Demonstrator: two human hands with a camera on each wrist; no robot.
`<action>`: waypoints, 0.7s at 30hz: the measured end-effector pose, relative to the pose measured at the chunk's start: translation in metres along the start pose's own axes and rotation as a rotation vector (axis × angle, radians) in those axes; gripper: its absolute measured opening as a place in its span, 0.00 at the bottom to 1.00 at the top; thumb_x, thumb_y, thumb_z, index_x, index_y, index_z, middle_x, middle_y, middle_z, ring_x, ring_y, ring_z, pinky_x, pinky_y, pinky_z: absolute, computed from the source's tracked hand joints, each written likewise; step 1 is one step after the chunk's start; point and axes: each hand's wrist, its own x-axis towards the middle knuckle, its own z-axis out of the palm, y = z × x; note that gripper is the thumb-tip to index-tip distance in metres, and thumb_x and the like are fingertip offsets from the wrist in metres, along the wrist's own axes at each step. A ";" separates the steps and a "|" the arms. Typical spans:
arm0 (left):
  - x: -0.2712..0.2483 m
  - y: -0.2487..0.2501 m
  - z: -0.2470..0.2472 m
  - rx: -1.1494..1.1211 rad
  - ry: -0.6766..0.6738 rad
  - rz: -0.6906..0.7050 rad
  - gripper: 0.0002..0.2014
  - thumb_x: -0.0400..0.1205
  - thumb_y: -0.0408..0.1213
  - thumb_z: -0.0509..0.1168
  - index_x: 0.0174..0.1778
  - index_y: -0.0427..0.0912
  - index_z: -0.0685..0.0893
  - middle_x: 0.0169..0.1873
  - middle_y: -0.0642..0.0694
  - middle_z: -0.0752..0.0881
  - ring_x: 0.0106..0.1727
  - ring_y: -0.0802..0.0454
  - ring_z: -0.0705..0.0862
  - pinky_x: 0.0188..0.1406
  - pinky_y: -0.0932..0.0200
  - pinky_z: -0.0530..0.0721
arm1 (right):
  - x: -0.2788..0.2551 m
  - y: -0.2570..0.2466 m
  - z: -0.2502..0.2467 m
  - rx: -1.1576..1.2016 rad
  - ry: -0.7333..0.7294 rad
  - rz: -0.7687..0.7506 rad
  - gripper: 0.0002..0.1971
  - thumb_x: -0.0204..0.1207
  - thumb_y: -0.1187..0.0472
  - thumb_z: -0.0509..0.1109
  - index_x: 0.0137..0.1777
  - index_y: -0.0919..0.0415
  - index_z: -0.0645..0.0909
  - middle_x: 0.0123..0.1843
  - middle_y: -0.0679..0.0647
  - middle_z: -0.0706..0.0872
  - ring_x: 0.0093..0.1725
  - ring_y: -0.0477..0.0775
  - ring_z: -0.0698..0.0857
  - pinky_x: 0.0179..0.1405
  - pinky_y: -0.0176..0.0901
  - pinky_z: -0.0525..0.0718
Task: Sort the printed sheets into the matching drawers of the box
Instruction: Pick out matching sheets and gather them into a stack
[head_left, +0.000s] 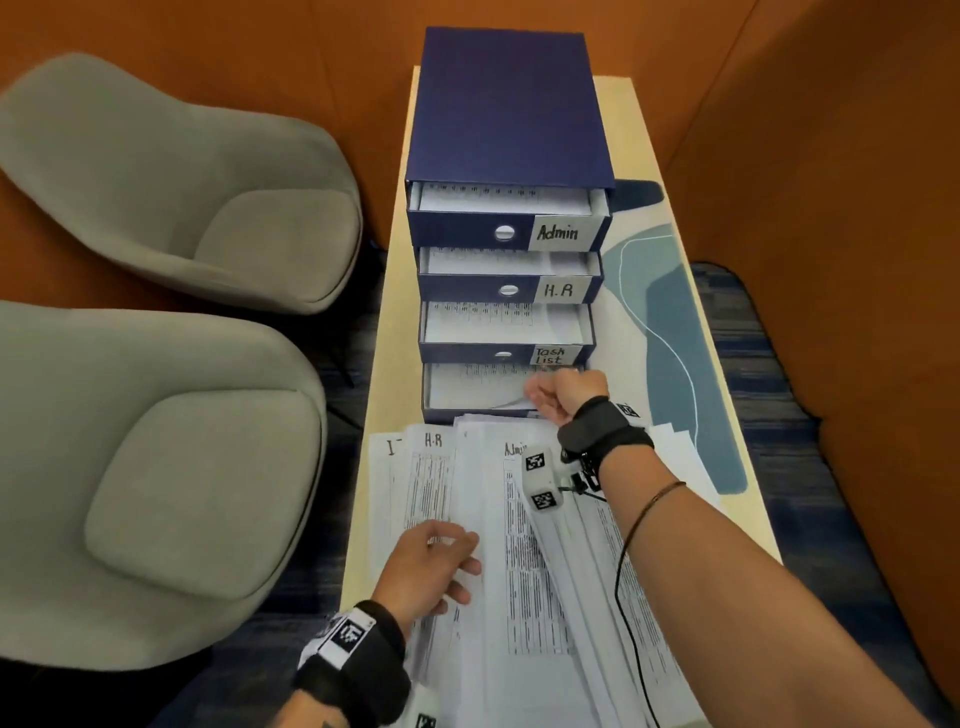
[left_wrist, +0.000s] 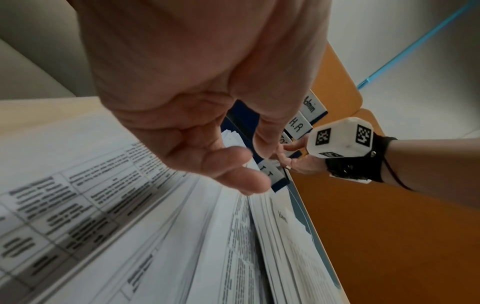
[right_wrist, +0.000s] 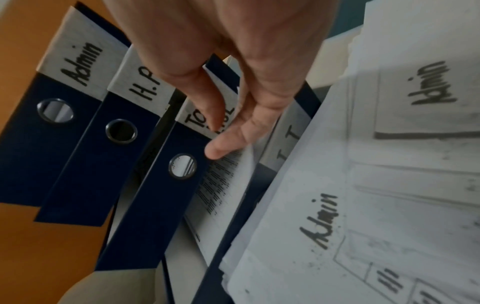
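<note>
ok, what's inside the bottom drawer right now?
Printed sheets lie in the bottom drawer; the right hand touches the top sheet's corner. How many lie beneath is hidden.

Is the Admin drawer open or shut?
Open. The Admin drawer is pulled part way out of the box, and printed sheets show lying inside it from above.

Navy blue box (head_left: 506, 109) with white handwritten drawer labels (head_left: 563, 232); white sheets (head_left: 540, 561) printed in black tables; grey chairs (head_left: 171, 182) on the left; orange walls (head_left: 831, 156); cream table (head_left: 644, 130) with blue-grey shapes
</note>
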 end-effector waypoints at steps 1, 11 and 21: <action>0.001 -0.001 0.003 0.024 -0.014 0.005 0.13 0.87 0.45 0.70 0.62 0.43 0.83 0.43 0.43 0.95 0.30 0.48 0.86 0.24 0.62 0.75 | -0.002 0.002 0.000 0.011 -0.002 -0.004 0.12 0.85 0.77 0.60 0.62 0.81 0.82 0.52 0.72 0.91 0.18 0.47 0.85 0.14 0.32 0.77; 0.041 -0.010 0.079 0.476 -0.060 0.011 0.22 0.69 0.61 0.69 0.35 0.42 0.83 0.34 0.45 0.91 0.38 0.44 0.92 0.40 0.57 0.90 | 0.004 0.081 -0.186 -0.749 0.378 -0.031 0.22 0.70 0.50 0.81 0.63 0.56 0.88 0.68 0.61 0.87 0.66 0.68 0.85 0.71 0.60 0.83; 0.048 -0.035 0.134 0.284 -0.029 0.080 0.07 0.77 0.42 0.74 0.45 0.45 0.94 0.49 0.48 0.95 0.49 0.51 0.91 0.54 0.56 0.90 | -0.008 0.150 -0.240 -0.968 0.226 -0.037 0.33 0.64 0.51 0.89 0.59 0.57 0.71 0.60 0.58 0.83 0.55 0.60 0.82 0.60 0.55 0.87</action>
